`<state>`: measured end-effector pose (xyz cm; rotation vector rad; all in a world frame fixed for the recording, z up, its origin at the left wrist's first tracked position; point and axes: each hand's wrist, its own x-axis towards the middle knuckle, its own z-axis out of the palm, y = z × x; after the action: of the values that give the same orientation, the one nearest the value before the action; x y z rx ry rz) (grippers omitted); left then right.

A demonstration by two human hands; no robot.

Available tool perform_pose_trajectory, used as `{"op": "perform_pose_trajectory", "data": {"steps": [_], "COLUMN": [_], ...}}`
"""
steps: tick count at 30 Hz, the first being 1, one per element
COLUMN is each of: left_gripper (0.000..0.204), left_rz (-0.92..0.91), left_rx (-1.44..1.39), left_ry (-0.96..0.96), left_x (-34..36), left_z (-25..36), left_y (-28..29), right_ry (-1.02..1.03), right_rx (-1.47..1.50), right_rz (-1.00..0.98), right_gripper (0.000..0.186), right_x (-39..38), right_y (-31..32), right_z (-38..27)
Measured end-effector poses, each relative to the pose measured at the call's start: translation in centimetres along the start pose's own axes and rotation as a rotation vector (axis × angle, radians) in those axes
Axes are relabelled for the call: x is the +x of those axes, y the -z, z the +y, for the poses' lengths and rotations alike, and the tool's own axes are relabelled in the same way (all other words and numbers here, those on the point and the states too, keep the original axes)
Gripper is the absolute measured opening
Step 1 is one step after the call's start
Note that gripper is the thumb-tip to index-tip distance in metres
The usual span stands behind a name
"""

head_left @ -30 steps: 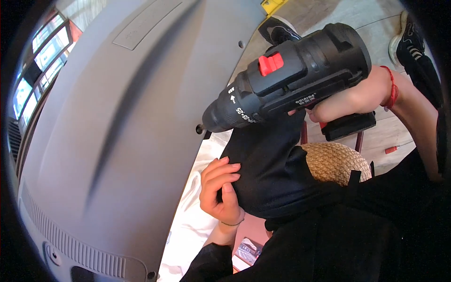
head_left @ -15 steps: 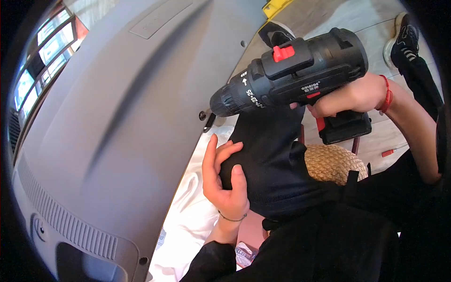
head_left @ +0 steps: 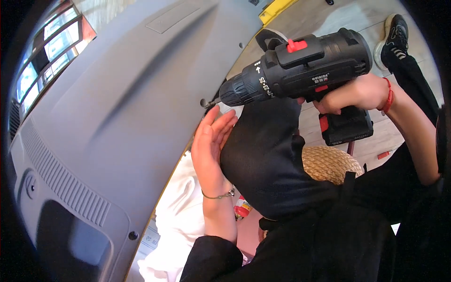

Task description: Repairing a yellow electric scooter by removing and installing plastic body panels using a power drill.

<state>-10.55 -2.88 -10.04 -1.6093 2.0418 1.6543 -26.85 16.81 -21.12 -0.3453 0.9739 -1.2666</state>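
Note:
My right hand (head_left: 353, 94) grips a black cordless drill (head_left: 312, 63) with red switches, held sideways, its short bit (head_left: 214, 101) reaching to a hole (head_left: 203, 102) near the edge of a large grey moulded panel (head_left: 122, 117). Whether the bit touches the hole I cannot tell. My left hand (head_left: 211, 145) is open, fingers stretched up toward the panel's edge just below the bit and beside my black-clothed knee (head_left: 260, 155); I see nothing held in it.
A woven seat (head_left: 329, 160), white cloth (head_left: 176, 216), a small red item (head_left: 384, 154) on the floor, a yellow part (head_left: 277, 9), dark shoes (head_left: 394, 35), and bright windows (head_left: 49, 44) at the upper left.
My left hand has moved up toward the bit and straightened its fingers. The drill has risen slightly and shifted right in view, and its bit now shows beside the hole.

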Motion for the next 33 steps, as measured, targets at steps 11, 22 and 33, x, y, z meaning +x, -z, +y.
{"op": "perform_pose_trajectory", "data": {"steps": [11, 22, 33], "left_gripper": [0.041, 0.020, 0.012], "left_rz": [-0.395, -0.362, -0.312], "left_rx": [-0.778, -0.731, -0.646], "left_ry": [-0.088, -0.100, -0.156], "left_x": [-5.3, -14.0, -18.6], "left_z": [1.3, -1.8, -1.9], "left_y": [1.9, 1.9, -0.5], "right_ry": [0.281, 0.417, 0.227], "right_rx": [-0.091, 0.137, 0.246], "right_rz": [0.081, 0.257, 0.145], "right_gripper": [0.028, 0.021, 0.027], "right_x": [-8.1, -15.7, -20.9], "right_y": [-5.7, -15.1, -15.5], "right_z": [1.9, 7.8, 7.9]}}
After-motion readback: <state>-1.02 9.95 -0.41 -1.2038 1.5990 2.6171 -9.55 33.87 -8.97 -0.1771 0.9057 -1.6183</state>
